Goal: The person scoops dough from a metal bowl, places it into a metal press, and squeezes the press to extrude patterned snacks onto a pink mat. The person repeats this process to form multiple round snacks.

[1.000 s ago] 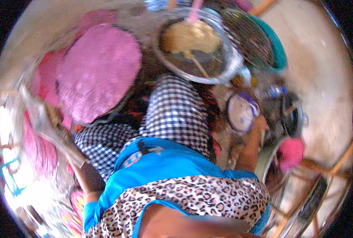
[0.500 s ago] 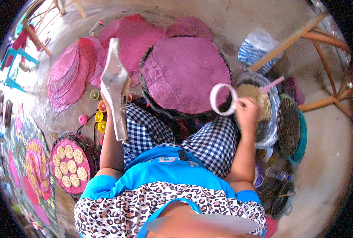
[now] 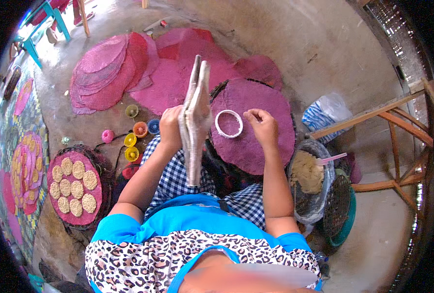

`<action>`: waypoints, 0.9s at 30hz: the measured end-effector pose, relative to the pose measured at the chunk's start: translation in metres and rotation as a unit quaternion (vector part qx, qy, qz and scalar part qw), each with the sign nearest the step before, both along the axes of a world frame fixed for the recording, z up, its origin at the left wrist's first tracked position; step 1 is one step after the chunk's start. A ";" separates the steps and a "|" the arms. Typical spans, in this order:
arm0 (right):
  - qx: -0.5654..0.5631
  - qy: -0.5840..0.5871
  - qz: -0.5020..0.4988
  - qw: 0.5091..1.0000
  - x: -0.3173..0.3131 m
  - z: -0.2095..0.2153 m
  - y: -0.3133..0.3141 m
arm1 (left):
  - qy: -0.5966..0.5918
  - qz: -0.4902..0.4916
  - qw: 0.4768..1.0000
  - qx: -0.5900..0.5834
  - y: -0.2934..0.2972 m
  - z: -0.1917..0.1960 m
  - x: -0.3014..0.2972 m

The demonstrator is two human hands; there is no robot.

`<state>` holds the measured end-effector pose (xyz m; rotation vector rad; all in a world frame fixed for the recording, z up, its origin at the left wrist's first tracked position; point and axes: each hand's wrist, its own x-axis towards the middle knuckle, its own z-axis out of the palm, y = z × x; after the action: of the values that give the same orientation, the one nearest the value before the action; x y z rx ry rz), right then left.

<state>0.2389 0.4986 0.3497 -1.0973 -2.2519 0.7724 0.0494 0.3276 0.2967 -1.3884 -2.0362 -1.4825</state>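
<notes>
We have just lowered the white round ring mould onto the purple round mat, our right hand loosely curled just right of it, while our left hand grips the flat grey paddle upright.

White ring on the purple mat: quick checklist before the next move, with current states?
1. White ring lies flat on the round purple mat: ok.
2. Right hand beside the ring, whether touching it: cannot tell.
3. Left hand grips the folded pale woven paddle, held upright: ok.
4. Inside of the ring shows only mat: ok.
5. Bowl of beige dough within the right arm's reach, pink spoon in it: ok.
</notes>
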 end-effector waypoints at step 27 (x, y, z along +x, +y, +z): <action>0.045 0.135 0.082 0.986 0.078 0.018 -0.065 | -0.261 -0.553 0.713 -0.345 0.057 0.096 0.036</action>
<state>0.3168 0.4338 0.3673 -0.7238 -2.1400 0.8238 0.0850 0.3846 0.3924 -3.2459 -2.2579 -1.6198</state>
